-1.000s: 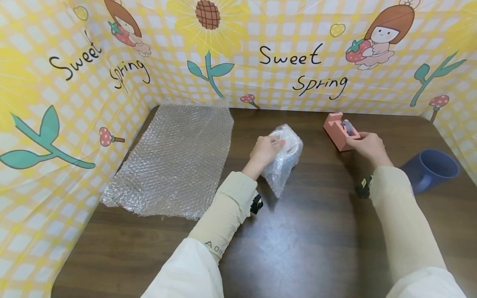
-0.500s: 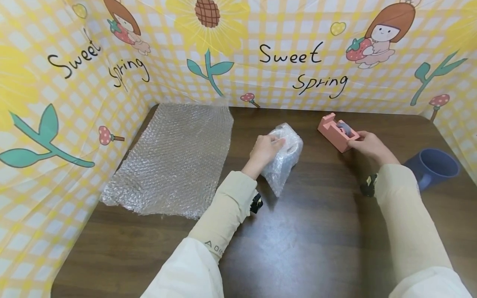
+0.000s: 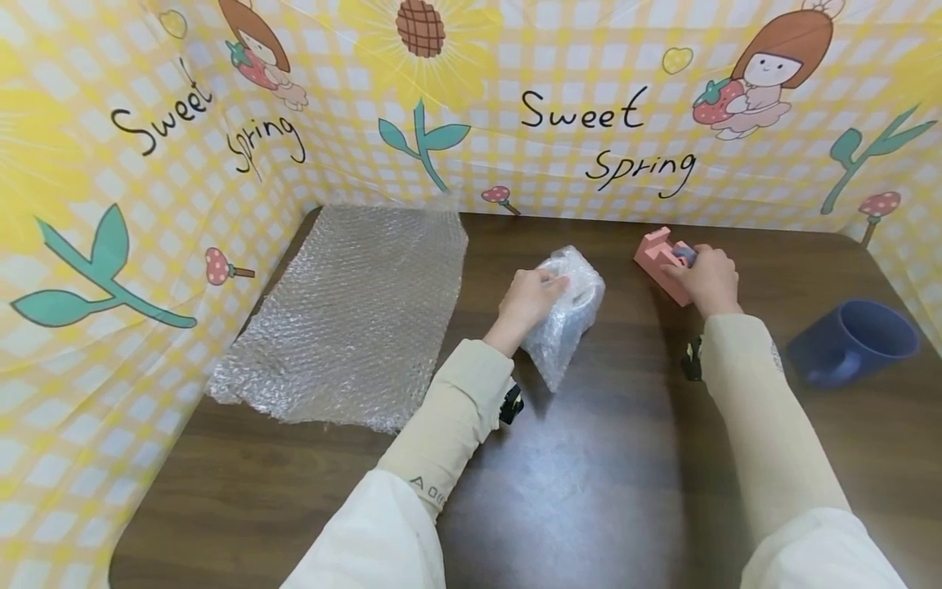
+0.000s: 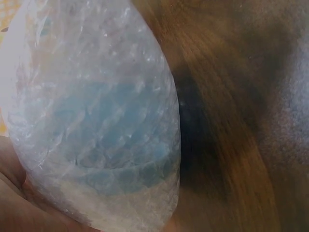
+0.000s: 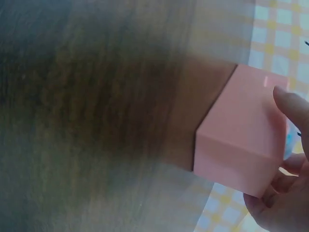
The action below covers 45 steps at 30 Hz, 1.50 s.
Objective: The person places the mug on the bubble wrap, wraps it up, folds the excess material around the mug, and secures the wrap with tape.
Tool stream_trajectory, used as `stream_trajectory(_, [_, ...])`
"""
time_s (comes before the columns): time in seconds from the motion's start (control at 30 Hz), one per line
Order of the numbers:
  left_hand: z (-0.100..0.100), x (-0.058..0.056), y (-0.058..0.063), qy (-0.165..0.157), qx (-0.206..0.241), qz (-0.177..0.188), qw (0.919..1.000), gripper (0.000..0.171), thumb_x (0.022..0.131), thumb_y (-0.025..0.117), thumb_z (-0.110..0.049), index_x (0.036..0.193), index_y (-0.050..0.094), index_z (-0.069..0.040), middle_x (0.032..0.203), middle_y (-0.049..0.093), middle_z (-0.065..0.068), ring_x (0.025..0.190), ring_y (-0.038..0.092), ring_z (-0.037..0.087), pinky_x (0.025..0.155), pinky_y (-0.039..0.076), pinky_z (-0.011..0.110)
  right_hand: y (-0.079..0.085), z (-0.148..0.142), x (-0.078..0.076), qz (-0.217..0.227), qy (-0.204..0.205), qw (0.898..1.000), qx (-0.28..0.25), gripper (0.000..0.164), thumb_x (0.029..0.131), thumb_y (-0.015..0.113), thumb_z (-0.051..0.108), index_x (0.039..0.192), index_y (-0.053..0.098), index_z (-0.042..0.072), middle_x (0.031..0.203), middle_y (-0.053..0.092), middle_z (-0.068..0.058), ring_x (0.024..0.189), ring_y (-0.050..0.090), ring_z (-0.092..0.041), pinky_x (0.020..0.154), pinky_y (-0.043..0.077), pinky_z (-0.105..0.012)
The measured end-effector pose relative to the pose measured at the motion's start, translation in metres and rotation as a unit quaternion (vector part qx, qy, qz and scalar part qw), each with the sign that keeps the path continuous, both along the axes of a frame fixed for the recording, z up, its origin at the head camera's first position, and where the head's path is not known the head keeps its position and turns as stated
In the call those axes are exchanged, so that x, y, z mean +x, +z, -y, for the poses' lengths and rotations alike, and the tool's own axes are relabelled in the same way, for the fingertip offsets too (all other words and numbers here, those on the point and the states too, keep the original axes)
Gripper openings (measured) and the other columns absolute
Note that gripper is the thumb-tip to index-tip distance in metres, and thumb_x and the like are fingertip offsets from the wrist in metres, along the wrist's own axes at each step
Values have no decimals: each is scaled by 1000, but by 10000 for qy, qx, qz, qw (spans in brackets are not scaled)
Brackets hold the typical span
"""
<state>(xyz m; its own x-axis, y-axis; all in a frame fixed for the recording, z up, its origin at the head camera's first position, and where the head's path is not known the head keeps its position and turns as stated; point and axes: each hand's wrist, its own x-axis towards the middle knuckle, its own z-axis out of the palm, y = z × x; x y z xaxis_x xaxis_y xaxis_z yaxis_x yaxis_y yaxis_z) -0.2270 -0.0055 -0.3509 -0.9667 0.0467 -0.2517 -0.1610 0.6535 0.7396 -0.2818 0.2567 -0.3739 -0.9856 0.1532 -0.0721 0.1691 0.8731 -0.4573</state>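
My left hand (image 3: 527,301) holds the top of a bubble-wrapped bundle (image 3: 565,321) that stands on the table. Something light blue shows dimly through the bubble wrap (image 4: 111,125) in the left wrist view; its kind is blurred. Farther right, my right hand (image 3: 710,280) grips a pink tape dispenser (image 3: 657,263) with a bluish roll of tape (image 3: 686,254) in it. The thumb lies along one side of the dispenser (image 5: 241,130) in the right wrist view, and the other fingers curl at its far side, partly hidden.
A flat sheet of bubble wrap (image 3: 353,319) covers the left part of the brown wooden table (image 3: 581,491). At the right stands a dark blue mug (image 3: 839,348). A yellow checked cloth (image 3: 611,49) with printed pictures walls the back and sides.
My right hand has shifted its hold from the dispenser's near end to over its sides and tape roll. The dispenser has turned slightly. The left hand keeps its hold on the bundle.
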Motion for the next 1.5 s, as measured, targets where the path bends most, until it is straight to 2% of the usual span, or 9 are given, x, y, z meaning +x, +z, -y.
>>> stream_trajectory(0.23, [0, 0, 2, 0, 34, -137, 9999, 38, 98, 49, -42, 122, 64, -16, 137, 55, 9, 123, 54, 28, 100, 41, 51, -2, -1, 1, -317, -7, 9994, 142, 64, 92, 58, 35, 130, 45, -14, 122, 49, -37, 111, 47, -53, 96, 39, -60])
stream_trajectory(0.43, [-2, 0, 1, 5, -25, -122, 9999, 39, 98, 48, -43, 124, 63, -17, 137, 56, 7, 123, 55, 27, 100, 41, 51, -1, -4, 2, -353, 292, 9979, 455, 59, 92, 56, 34, 126, 48, -13, 117, 50, -38, 108, 47, -53, 93, 40, -61])
stream_trajectory(0.6, [-3, 0, 0, 15, -26, -65, 10000, 38, 98, 49, -42, 123, 64, -17, 137, 57, 6, 124, 55, 27, 101, 41, 51, 2, -11, -1, -188, 872, 9939, 647, 54, 92, 56, 26, 128, 46, -13, 120, 49, -38, 110, 47, -54, 95, 38, -63])
stream_trajectory(0.77, [-3, 0, 0, 27, 2, -65, 10000, 37, 98, 49, -41, 121, 65, -16, 136, 58, 6, 122, 56, 27, 100, 42, 50, 7, -16, -7, 5, 1562, 9855, 663, 48, 93, 56, 17, 129, 44, -13, 120, 49, -41, 110, 47, -54, 96, 36, -63])
stream_trajectory(0.97, [-2, 1, 0, -4, -42, -49, 10000, 38, 98, 48, -41, 121, 64, -16, 139, 54, 7, 124, 54, 27, 100, 42, 50, 15, -18, -9, 318, 1959, 9779, 659, 45, 92, 55, 9, 130, 42, -13, 121, 50, -40, 106, 50, -50, 94, 38, -62])
stream_trajectory(1.07, [-2, 1, 0, -27, -35, -41, 10000, 38, 99, 48, -42, 121, 64, -16, 142, 51, 9, 126, 52, 28, 102, 40, 51, 17, -19, -10, 461, 2120, 9729, 803, 45, 93, 54, 5, 132, 41, -12, 125, 49, -40, 110, 49, -50, 98, 37, -62])
stream_trajectory(1.27, [-2, 2, 1, -42, -29, -54, 10000, 37, 98, 48, -42, 121, 64, -16, 142, 50, 10, 126, 51, 29, 102, 39, 51, 17, -20, -14, 168, 2605, 9569, 1270, 38, 94, 52, 0, 130, 47, -9, 128, 50, -35, 117, 48, -50, 101, 36, -62])
stream_trajectory(1.4, [-1, 1, 1, -3, -19, -77, 10000, 36, 98, 48, -41, 120, 65, -16, 138, 55, 7, 123, 55, 28, 101, 41, 50, 15, -16, -15, 180, 2535, 9606, 1126, 43, 92, 51, -1, 132, 43, -12, 132, 45, -37, 121, 43, -50, 105, 32, -62])
stream_trajectory(1.5, [0, 0, 1, 32, 13, -84, 10000, 37, 98, 49, -41, 120, 65, -16, 137, 56, 7, 121, 56, 28, 100, 41, 50, 11, -11, -14, 287, 2176, 9713, 911, 59, 88, 56, 1, 139, 31, -15, 138, 34, -40, 128, 33, -53, 108, 26, -63])
